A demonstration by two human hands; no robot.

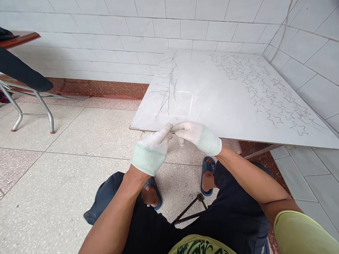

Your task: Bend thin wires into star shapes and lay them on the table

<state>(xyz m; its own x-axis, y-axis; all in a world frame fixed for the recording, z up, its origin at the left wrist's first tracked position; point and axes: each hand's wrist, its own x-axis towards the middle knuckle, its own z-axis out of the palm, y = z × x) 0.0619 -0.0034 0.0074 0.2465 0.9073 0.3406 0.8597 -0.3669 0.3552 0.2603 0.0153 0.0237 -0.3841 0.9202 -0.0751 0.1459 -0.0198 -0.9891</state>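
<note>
My left hand point(159, 141), in a white knit glove with a pale green cuff, is closed in a pinch at the front edge of a white board point(212, 106). Fingertip to fingertip with it, my right hand point(189, 134), gloved the same way, is also pinched closed. A short thin dark line between the fingertips looks like a piece of wire point(173, 132); most of it is hidden by the fingers. Beyond my hands, several loose bent wires point(169, 84) lie in a bundle on the board. Many wire stars point(261, 90) are spread over its right side.
White tiled walls point(169, 28) border the board at the back and right. At far left are a folding stool's metal legs point(47, 113), another person's dark-clad leg point(23, 68) and a wooden tabletop edge point(23, 39). A dark metal stand point(190, 210) is between my legs.
</note>
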